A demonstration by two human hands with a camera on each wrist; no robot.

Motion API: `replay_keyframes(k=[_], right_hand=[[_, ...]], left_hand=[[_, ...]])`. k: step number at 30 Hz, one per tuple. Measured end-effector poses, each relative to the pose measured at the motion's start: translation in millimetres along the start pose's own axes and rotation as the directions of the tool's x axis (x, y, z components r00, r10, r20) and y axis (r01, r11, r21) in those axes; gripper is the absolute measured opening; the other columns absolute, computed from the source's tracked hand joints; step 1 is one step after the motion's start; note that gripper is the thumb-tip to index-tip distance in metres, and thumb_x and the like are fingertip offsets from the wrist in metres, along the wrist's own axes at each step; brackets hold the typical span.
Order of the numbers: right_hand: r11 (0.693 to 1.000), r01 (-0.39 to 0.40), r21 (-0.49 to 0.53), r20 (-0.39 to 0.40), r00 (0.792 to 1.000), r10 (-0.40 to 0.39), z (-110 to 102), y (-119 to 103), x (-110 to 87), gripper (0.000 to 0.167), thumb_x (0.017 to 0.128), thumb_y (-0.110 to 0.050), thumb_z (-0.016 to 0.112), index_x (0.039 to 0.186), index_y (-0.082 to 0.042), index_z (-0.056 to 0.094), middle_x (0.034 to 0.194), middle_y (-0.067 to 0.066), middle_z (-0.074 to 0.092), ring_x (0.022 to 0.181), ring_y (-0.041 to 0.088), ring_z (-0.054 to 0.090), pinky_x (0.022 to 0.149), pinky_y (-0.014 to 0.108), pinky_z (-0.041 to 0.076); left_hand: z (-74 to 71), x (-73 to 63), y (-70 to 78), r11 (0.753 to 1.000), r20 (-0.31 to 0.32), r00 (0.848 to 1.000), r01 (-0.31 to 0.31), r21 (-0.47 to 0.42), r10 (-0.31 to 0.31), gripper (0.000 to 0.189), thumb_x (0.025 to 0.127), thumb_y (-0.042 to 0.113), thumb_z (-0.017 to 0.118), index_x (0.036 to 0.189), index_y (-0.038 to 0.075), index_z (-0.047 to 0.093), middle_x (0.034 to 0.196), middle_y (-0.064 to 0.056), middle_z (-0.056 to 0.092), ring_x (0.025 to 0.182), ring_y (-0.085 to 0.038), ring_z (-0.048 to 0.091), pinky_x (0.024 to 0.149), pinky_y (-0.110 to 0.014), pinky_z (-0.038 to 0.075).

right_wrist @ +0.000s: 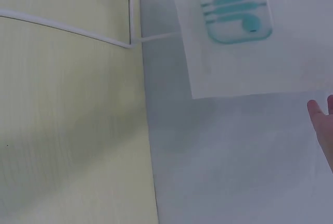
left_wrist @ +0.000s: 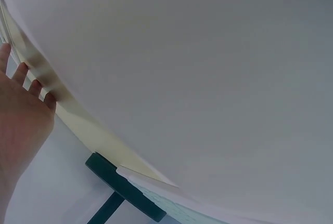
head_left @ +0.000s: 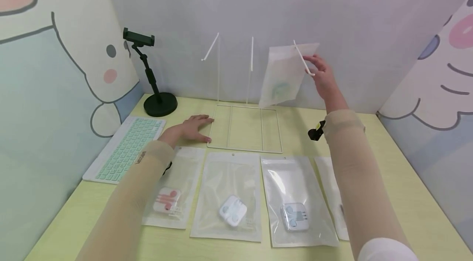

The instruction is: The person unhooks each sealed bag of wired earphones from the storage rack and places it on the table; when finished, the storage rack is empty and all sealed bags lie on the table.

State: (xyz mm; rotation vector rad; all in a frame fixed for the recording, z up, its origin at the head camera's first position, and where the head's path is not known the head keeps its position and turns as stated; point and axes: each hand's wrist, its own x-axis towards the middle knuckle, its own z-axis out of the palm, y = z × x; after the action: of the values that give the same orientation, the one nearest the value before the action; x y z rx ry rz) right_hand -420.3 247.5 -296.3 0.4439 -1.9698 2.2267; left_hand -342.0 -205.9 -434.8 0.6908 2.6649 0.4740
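A white wire rack (head_left: pixel 245 152) with three raised hooks stands at the back of the table. My left hand (head_left: pixel 192 127) rests on the table at the rack's left side, fingers spread and tips right at the base wire. From the right hook (head_left: pixel 303 58) hangs a frosted bag (head_left: pixel 282 64), slightly slanted, with turquoise earphones in a clear case (right_wrist: pixel 237 11) inside. My right hand (head_left: pixel 322 75) is raised beside the bag's right edge, its fingertips overlapping that edge near the hook. In the right wrist view, only some fingers (right_wrist: pixel 321 112) show, below the bag.
In front of the rack lie several clear bags: one with pink earphones (head_left: pixel 167 200), two with white cases (head_left: pixel 233 211) (head_left: pixel 295 216), another (head_left: pixel 332 187) partly behind my right forearm. A mint keyboard (head_left: pixel 129 148) and a black phone stand (head_left: pixel 159 104) are at the left.
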Motion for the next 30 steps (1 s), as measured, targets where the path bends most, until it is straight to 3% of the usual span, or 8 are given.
replay_keyframes(k=[3,6,9,15,18,23,30], right_hand=[[0.999,0.047,-0.014,-0.021,0.999,-0.048,-2,4,-2.4,0.038,0.086,0.014,0.050,0.115,-0.004,0.066,0.133,0.004,0.042,0.126,0.018,0.029,0.099,0.022,0.035],[0.997,0.076,0.006,-0.037,0.996,-0.076,-3,9,-10.6,0.035,0.085,0.015,0.052,0.107,-0.006,0.070,0.113,0.000,0.052,0.103,0.016,0.042,0.080,0.019,0.041],[0.998,0.055,0.003,-0.012,0.998,-0.055,-3,13,-25.6,0.034,0.088,0.014,0.051,0.113,-0.002,0.067,0.106,0.001,0.052,0.094,0.012,0.042,0.079,0.018,0.040],[0.993,0.003,-0.122,0.063,0.998,0.005,0,23,-54.4,0.038,0.091,0.007,0.053,0.128,0.003,0.055,0.105,-0.003,0.049,0.098,0.013,0.035,0.082,0.021,0.036],[0.985,-0.026,-0.171,0.085,0.996,0.041,-2,29,-66.0,0.040,0.092,0.003,0.053,0.132,0.001,0.052,0.120,-0.006,0.053,0.111,0.016,0.035,0.092,0.021,0.033],[0.990,-0.046,-0.133,0.128,0.990,0.063,-7,41,-78.4,0.046,0.093,0.006,0.051,0.138,0.001,0.045,0.144,-0.005,0.046,0.138,0.018,0.027,0.108,0.024,0.028],[0.995,-0.001,-0.098,0.132,0.991,0.014,-12,41,-88.8,0.050,0.091,0.004,0.056,0.139,-0.002,0.045,0.142,-0.006,0.048,0.138,0.017,0.028,0.097,0.015,0.036]], left_hand=[[-0.2,0.3,0.5,1.000,-0.002,1.000,-0.006,0.003,0.006,0.088,0.082,0.055,0.065,0.151,0.021,0.023,0.158,-0.011,0.011,0.142,-0.042,0.008,0.107,-0.066,0.011],[-1.5,-0.4,1.6,1.000,-0.007,1.000,-0.015,0.012,0.015,0.088,0.082,0.055,0.065,0.151,0.019,0.023,0.158,-0.012,0.011,0.142,-0.042,0.008,0.108,-0.065,0.011],[-3.3,-1.1,3.2,1.000,-0.008,1.000,-0.019,0.012,0.019,0.088,0.083,0.054,0.065,0.151,0.018,0.023,0.158,-0.013,0.011,0.142,-0.042,0.008,0.108,-0.065,0.011],[-5.9,-1.9,4.3,1.000,-0.011,1.000,-0.015,-0.004,0.015,0.087,0.082,0.053,0.066,0.151,0.019,0.025,0.158,-0.013,0.011,0.142,-0.043,0.008,0.108,-0.066,0.012],[-5.8,-1.5,3.4,1.000,-0.011,1.000,-0.014,-0.004,0.014,0.087,0.082,0.053,0.066,0.151,0.019,0.024,0.158,-0.013,0.011,0.142,-0.042,0.008,0.108,-0.065,0.011],[-5.2,-1.4,2.2,1.000,-0.007,1.000,-0.006,0.003,0.006,0.088,0.082,0.055,0.065,0.151,0.019,0.024,0.158,-0.014,0.011,0.142,-0.043,0.007,0.107,-0.066,0.010],[-7.0,-7.7,3.9,1.000,-0.014,1.000,0.004,-0.008,-0.004,0.087,0.083,0.052,0.066,0.151,0.018,0.024,0.158,-0.013,0.011,0.142,-0.042,0.006,0.108,-0.065,0.009]])
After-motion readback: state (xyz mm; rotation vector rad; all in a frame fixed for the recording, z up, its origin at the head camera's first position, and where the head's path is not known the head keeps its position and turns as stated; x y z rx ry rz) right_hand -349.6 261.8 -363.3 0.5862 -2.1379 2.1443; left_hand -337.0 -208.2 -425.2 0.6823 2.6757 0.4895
